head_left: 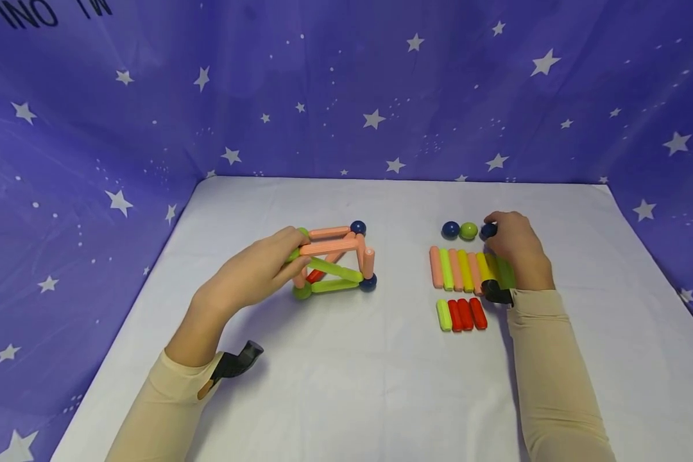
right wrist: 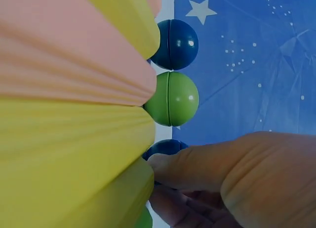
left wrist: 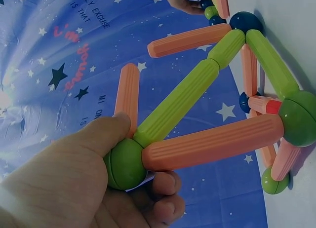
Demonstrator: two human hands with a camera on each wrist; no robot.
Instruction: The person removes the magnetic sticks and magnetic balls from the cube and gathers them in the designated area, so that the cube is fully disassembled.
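My left hand (head_left: 260,266) grips a green ball (left wrist: 126,164) at the upper near-left corner of a frame built from rods and balls. Salmon rods (head_left: 330,246) and lime rods (head_left: 335,285) join at green and dark blue balls, and a short red rod (head_left: 316,276) shows inside. One salmon rod (left wrist: 191,39) ends in mid-air with no ball on its tip. Over on the right, my right hand (head_left: 518,247) pinches a dark blue ball (head_left: 488,230) between thumb and fingers. Left of it, a green ball (head_left: 468,231) and another dark blue ball (head_left: 450,230) lie in line.
In front of the balls lies a row of long salmon, lime and yellow rods (head_left: 453,269), its right end under my right hand. Nearer still are short red rods (head_left: 464,315) and a short lime one (head_left: 443,316). A starry purple curtain (head_left: 346,90) borders the white table (head_left: 346,398).
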